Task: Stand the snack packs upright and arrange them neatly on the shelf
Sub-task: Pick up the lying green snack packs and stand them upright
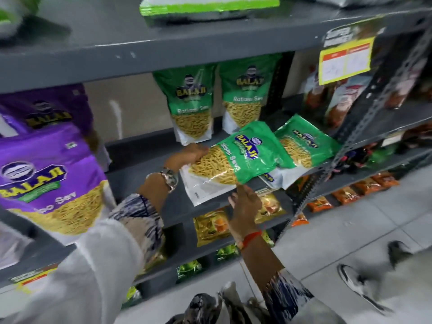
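Observation:
A green Ratlami Sev pack (236, 157) lies flat on the grey shelf (145, 164), overhanging its front edge. My left hand (187, 155) grips its far left edge; my right hand (245, 204) is under its near edge, fingers spread. A second green pack (304, 146) lies flat to its right, partly under it. Two more green packs (191, 106) (243, 94) stand upright at the back of the shelf. Purple Aloo Sev packs (46, 174) stand at the left.
The upper shelf board (163, 50) hangs close above, with a yellow price tag (346, 59) on its edge. A perforated metal upright (364, 127) stands at the right. Lower shelves hold yellow, green and orange packs (210, 225). Tiled floor lies to the right.

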`<state>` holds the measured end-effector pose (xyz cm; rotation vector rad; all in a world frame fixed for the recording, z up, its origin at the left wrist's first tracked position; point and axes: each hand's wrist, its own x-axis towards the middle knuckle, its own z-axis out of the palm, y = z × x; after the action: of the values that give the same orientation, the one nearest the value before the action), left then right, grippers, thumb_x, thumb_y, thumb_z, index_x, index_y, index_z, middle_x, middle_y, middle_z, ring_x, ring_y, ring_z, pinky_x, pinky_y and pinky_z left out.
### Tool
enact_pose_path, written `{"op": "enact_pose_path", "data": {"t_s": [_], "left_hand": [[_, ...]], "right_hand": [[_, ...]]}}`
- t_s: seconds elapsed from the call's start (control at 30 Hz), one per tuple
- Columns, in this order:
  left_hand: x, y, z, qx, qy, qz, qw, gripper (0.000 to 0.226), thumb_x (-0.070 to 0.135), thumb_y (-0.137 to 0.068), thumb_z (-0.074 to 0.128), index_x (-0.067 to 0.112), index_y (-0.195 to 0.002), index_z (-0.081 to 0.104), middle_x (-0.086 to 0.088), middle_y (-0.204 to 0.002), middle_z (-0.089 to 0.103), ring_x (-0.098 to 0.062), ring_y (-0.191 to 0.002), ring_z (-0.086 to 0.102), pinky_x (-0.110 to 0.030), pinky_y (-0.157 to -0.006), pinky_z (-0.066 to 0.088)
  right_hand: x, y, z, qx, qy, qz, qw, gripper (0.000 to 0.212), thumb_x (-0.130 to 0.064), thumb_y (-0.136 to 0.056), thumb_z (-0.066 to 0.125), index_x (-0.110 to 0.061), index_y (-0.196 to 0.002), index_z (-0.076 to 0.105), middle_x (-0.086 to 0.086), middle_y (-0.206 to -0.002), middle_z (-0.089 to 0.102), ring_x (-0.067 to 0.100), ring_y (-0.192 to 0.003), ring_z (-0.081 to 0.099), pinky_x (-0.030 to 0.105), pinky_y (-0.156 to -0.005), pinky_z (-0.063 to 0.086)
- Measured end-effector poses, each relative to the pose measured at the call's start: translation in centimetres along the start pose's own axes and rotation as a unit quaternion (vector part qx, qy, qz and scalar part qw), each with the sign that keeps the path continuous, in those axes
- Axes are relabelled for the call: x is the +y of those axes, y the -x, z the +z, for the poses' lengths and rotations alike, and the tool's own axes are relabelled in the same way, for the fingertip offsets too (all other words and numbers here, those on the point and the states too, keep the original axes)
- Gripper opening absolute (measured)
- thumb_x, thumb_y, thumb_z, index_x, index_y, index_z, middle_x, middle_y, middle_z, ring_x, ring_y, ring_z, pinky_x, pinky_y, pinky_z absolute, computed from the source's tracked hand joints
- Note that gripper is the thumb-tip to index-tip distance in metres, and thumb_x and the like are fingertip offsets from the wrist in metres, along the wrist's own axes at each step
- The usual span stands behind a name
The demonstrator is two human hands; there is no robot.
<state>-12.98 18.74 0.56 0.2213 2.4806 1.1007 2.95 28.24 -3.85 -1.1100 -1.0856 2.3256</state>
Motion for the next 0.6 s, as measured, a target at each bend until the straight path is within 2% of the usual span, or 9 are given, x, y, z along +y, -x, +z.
{"op": "enact_pose_path", "data": {"t_s": [0.1, 0.17, 0.23, 0.3, 0.37, 0.4, 0.47, 0.5, 0.6], "left_hand": [[1.0, -1.0, -0.1, -0.037, -0.020, 0.003, 0.999, 0.029, 0.033, -0.093, 0.045, 0.007, -0.086, 0.057, -0.017, -0.089, 0.057, -0.023, -0.085, 0.051, -0.031, -0.079, 0.040], [1.4, -1.1, -0.1, -0.020, -0.009, 0.004, 1.000, 0.028, 0.033, -0.092, 0.047, 0.006, -0.094, 0.057, -0.014, -0.094, 0.056, -0.022, -0.087, 0.052, -0.030, -0.081, 0.039], [1.5, -1.0, 0.0, -0.021, -0.006, -0.012, 1.000, 0.024, 0.030, -0.092, 0.048, 0.008, -0.090, 0.058, -0.012, -0.091, 0.058, -0.021, -0.079, 0.053, -0.029, -0.078, 0.041], [1.3, 0.1, -0.2, -0.053, -0.017, -0.044, 0.997, 0.025, 0.033, -0.093, 0.046, 0.015, -0.079, 0.056, -0.005, -0.072, 0.056, -0.014, -0.060, 0.049, -0.022, -0.061, 0.042], [0.4, 0.9, -0.1, -0.072, 0.059, -0.071, 0.993, 0.022, 0.027, -0.094, 0.044, 0.017, -0.079, 0.058, 0.002, -0.063, 0.058, -0.008, -0.056, 0.053, -0.019, -0.053, 0.045], [-0.1, 1.3, 0.1, -0.072, 0.127, -0.082, 0.986, 0.020, 0.021, -0.094, 0.045, 0.016, -0.080, 0.059, 0.002, -0.067, 0.062, -0.009, -0.063, 0.057, -0.023, -0.060, 0.051], [-0.9, 1.9, 0.5, -0.052, 0.229, -0.101, 0.967, 0.019, 0.011, -0.093, 0.045, 0.011, -0.083, 0.061, -0.004, -0.081, 0.065, -0.015, -0.076, 0.060, -0.031, -0.077, 0.052], [-1.2, 2.2, 0.7, -0.036, 0.260, -0.107, 0.959, 0.018, 0.009, -0.092, 0.046, 0.010, -0.083, 0.061, -0.005, -0.082, 0.066, -0.016, -0.076, 0.063, -0.032, -0.077, 0.053], [-1.5, 3.3, 1.6, 0.030, 0.299, -0.099, 0.949, 0.018, 0.008, -0.090, 0.049, 0.010, -0.079, 0.062, 0.002, -0.063, 0.072, -0.009, -0.057, 0.068, -0.021, -0.060, 0.058]], "right_hand": [[-0.8, -0.8, -0.2, -0.012, -0.010, -0.006, 1.000, 0.008, -0.002, -0.090, 0.054, -0.001, -0.098, 0.053, 0.016, -0.099, 0.061, 0.033, -0.104, 0.058, 0.040, -0.092, 0.049], [-0.8, -1.2, -0.2, -0.015, -0.017, 0.002, 1.000, 0.013, -0.003, -0.091, 0.052, 0.003, -0.102, 0.053, 0.020, -0.107, 0.059, 0.031, -0.105, 0.057, 0.037, -0.093, 0.048], [-0.9, -1.5, -0.3, -0.018, -0.019, 0.005, 1.000, 0.009, -0.004, -0.092, 0.049, 0.000, -0.098, 0.055, 0.018, -0.096, 0.057, 0.027, -0.092, 0.055, 0.038, -0.084, 0.048], [-1.0, -1.8, -0.7, -0.021, -0.006, -0.011, 1.000, 0.018, -0.005, -0.092, 0.047, -0.011, -0.076, 0.053, 0.012, -0.076, 0.048, 0.023, -0.075, 0.045, 0.038, -0.066, 0.040], [-1.5, -2.3, -1.3, -0.026, 0.021, -0.018, 0.999, 0.026, -0.008, -0.092, 0.047, -0.016, -0.068, 0.048, 0.009, -0.067, 0.043, 0.021, -0.068, 0.040, 0.036, -0.061, 0.034], [-1.7, -2.5, -1.6, -0.033, 0.022, -0.016, 0.999, 0.024, -0.008, -0.093, 0.047, -0.015, -0.070, 0.051, 0.008, -0.067, 0.046, 0.021, -0.066, 0.043, 0.035, -0.059, 0.037], [-2.1, -2.8, -2.1, -0.056, 0.017, -0.016, 0.998, 0.016, -0.007, -0.092, 0.049, -0.007, -0.081, 0.060, 0.013, -0.078, 0.058, 0.025, -0.073, 0.055, 0.041, -0.069, 0.048], [-2.4, -2.8, -2.2, -0.066, 0.022, -0.018, 0.997, 0.015, -0.006, -0.092, 0.049, -0.004, -0.085, 0.062, 0.015, -0.082, 0.062, 0.028, -0.079, 0.059, 0.044, -0.075, 0.050], [-3.7, -3.6, -2.7, -0.091, 0.054, -0.045, 0.993, 0.023, -0.006, -0.091, 0.051, -0.014, -0.080, 0.070, 0.006, -0.081, 0.070, 0.026, -0.084, 0.064, 0.045, -0.081, 0.052]]}}
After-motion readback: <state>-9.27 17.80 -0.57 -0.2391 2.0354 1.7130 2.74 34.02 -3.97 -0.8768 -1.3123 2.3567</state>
